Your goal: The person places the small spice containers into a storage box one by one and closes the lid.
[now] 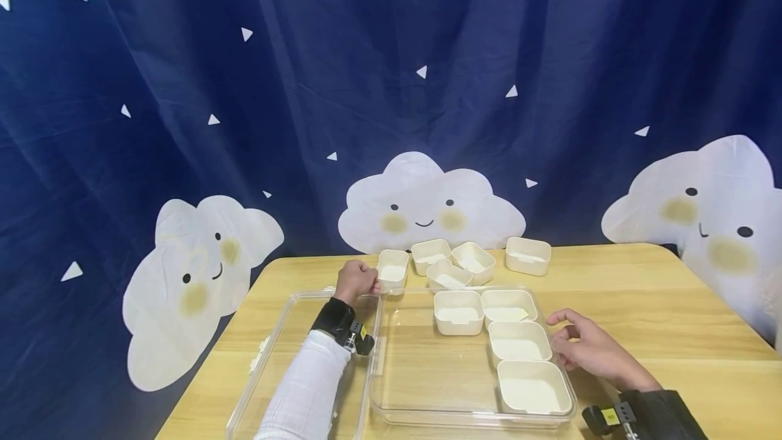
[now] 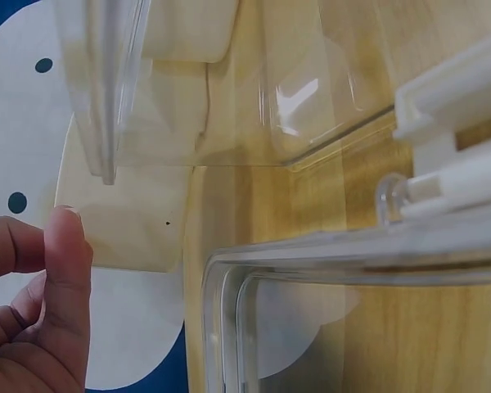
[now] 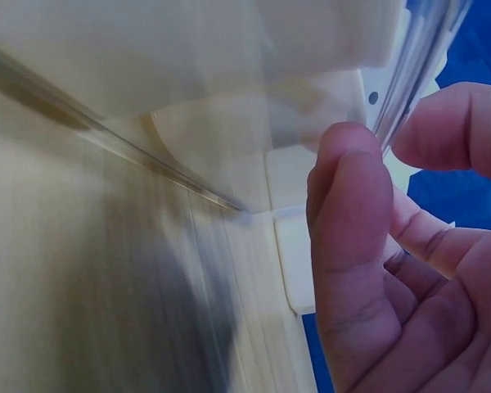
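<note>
At the far left of the small bins, my left hand (image 1: 357,280) pinches the edge of a cream bin (image 1: 393,265). In the left wrist view the thumb and forefinger (image 2: 67,246) come together at that bin's (image 2: 135,221) corner. My right hand (image 1: 589,348) is beside the right wall of a clear plastic box (image 1: 427,416). Its thumb (image 3: 352,246) and forefinger stand apart near the box rim, holding nothing. Inside the box, several cream bins line the right side, and one bin (image 1: 459,324) stands left of the rear one.
Several more cream bins stand behind the box, one bin (image 1: 528,257) apart at the right. The box's clear lid (image 1: 299,331) lies to the left under my left forearm. A small pale yellow piece (image 1: 523,314) is in a bin. A blue cloud-print curtain (image 1: 391,87) hangs behind the wooden table (image 1: 635,284).
</note>
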`<state>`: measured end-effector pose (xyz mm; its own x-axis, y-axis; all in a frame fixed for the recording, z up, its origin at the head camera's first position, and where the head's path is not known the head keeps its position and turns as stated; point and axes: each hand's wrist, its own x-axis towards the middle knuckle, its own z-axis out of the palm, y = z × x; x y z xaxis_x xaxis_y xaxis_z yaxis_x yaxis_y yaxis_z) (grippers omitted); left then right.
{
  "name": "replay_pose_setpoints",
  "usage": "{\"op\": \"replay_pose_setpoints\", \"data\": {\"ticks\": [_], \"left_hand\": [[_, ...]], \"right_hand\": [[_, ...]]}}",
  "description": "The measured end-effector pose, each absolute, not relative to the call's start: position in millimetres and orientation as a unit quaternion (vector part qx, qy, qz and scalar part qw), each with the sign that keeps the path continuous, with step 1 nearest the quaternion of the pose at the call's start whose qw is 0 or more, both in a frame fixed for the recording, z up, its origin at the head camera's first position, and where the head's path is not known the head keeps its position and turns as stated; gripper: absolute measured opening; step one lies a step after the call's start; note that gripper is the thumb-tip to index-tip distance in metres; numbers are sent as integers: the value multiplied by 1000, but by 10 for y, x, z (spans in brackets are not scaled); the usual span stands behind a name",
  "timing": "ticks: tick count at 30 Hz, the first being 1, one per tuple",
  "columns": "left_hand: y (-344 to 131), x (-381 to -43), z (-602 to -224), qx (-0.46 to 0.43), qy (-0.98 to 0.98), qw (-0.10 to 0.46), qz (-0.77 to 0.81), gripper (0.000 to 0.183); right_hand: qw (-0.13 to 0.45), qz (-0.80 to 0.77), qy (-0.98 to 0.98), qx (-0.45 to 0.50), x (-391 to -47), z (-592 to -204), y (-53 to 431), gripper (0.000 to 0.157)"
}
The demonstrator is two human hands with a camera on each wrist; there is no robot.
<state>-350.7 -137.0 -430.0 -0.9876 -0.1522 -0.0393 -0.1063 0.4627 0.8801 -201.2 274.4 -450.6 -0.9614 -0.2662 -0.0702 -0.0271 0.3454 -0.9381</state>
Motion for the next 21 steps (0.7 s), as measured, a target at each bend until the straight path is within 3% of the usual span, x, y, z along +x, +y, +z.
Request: {"op": "replay_pose_setpoints", "data": {"ticks": [21], "left_hand": [[-1438, -3454, -4149, 79, -836, 23, -543, 10]], "right_hand": [[107, -557, 820, -77, -2021, -4502, 2738, 39]]}}
